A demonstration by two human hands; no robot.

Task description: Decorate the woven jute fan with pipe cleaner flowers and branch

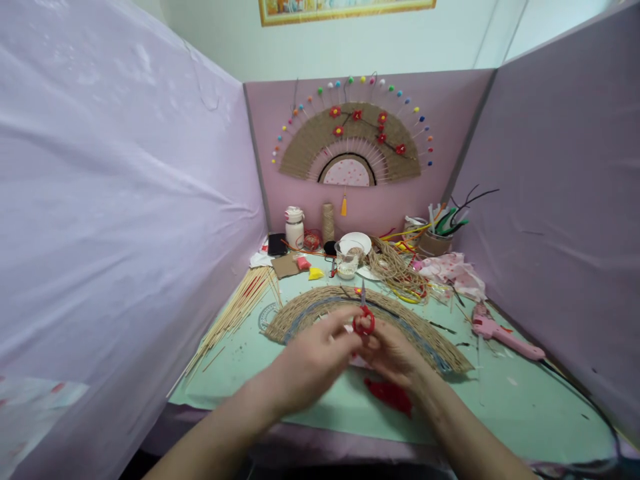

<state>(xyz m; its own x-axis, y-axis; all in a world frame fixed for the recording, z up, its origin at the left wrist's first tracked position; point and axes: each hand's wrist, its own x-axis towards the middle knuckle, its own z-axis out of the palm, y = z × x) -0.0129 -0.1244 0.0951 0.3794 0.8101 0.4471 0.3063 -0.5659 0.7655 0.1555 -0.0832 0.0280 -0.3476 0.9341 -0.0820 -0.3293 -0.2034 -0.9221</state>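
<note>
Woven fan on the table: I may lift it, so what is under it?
Green mat; a protractor-like scale peeks out at the fan's left end. The rest is covered.

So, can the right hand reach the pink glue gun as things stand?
Probably yes: only the woven fan and scraps lie between the right hand and the glue gun, though red-handled scissors occupy its fingers.
</note>
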